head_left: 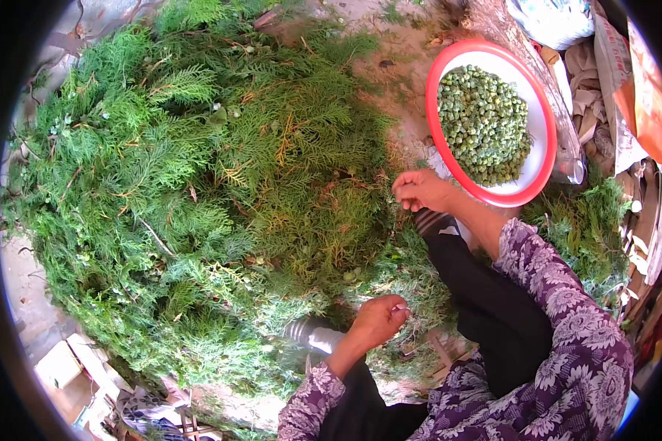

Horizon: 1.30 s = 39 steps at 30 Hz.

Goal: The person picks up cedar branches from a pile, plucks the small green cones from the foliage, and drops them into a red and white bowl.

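Note:
A big heap of green, feathery conifer branches [272, 147] covers the ground in front of me. Over its near edge is my left hand [379, 321], closed, thumb pressed against the curled fingers; whatever it may hold is too small to name. My right hand [423, 189] is at the heap's right edge, beside the basin, fingertips drawn together, and I cannot make out anything between them. A white basin with a red rim [434, 110] stands to the right. Inside lie many small, round green cones [485, 125].
My legs in dark trousers [485, 301] reach up to the heap's edge. More cut greenery [581, 228] lies at the right. Beyond the basin are a log [504, 26], sacks [614, 81] and wood pieces [651, 213]. Boxes [62, 367] stand at the lower left.

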Tool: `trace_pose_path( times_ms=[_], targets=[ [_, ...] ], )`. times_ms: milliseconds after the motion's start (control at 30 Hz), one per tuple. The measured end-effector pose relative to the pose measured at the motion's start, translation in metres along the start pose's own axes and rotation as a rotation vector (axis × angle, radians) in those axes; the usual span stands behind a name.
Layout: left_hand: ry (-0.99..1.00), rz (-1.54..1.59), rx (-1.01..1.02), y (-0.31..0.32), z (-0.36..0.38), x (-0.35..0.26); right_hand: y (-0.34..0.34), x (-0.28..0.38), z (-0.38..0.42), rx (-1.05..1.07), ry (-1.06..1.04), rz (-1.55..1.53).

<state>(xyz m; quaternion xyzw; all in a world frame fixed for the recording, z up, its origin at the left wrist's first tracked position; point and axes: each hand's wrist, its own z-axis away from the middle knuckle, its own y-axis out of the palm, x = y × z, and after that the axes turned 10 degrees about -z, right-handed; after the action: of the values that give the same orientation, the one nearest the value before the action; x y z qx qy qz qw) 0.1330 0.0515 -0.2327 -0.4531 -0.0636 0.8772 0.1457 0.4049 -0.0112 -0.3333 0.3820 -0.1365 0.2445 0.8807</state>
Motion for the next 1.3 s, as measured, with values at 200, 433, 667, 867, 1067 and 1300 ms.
trace_pose_path(
  times_ms=[200,433,667,867,1067,1300],
  targets=[
    [0.003,-0.013,-0.005,0.000,0.001,0.001,-0.003,-0.038,-0.018,-0.137,-0.555,1.059],
    [-0.014,-0.018,0.009,-0.001,0.001,0.000,0.002,-0.037,-0.018,-0.309,-0.462,1.434],
    [-0.031,0.019,0.009,0.000,0.001,0.000,-0.001,-0.028,-0.019,-0.267,-0.426,1.287],
    [-0.002,-0.002,0.003,-0.001,-0.001,0.000,0.005,-0.013,0.010,0.039,0.107,-0.064],
    [0.040,-0.029,-0.014,0.003,-0.002,0.003,-0.002,-0.015,-0.001,-0.111,-0.029,-0.328],
    [-0.047,0.011,0.032,-0.003,0.000,-0.007,-0.030,-0.010,-0.043,-0.690,-0.538,0.506]
  ],
)
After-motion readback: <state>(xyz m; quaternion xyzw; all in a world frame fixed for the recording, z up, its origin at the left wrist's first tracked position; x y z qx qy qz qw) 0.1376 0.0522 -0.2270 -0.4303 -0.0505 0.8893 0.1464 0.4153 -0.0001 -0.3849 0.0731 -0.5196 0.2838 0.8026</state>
